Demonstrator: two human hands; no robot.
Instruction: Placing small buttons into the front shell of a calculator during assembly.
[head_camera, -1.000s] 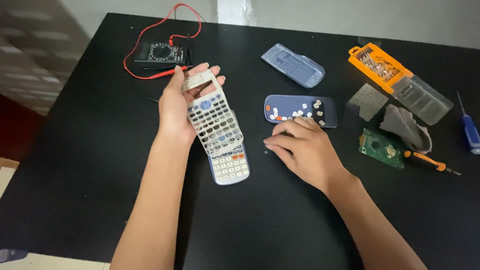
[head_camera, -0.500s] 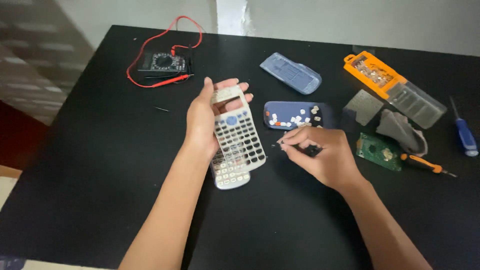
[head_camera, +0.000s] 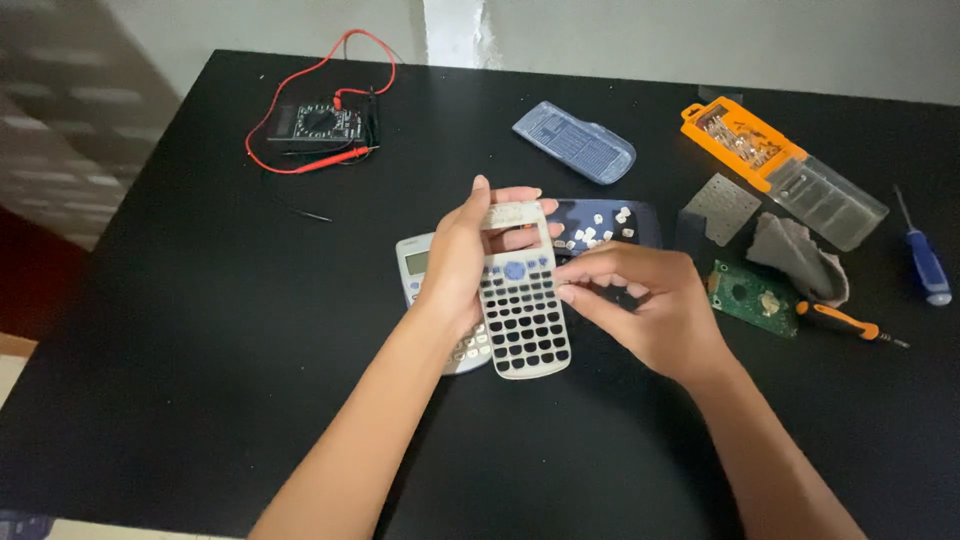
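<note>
Now, hands (head_camera: 470, 262) on calculator cover (head_camera: 522, 310)

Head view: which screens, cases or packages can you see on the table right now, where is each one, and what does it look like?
Calculator screen: small pale rectangle, on the grey calculator under the left hand.
Multimeter: far left, black, red leads; any display too small to tell.
Bit case: far right, orange tray, clear lid.
Blue-grey cover: far centre, oblong, translucent.
Keypad shell: cream, empty key holes, held by the left hand; right hand at its edge.
</note>
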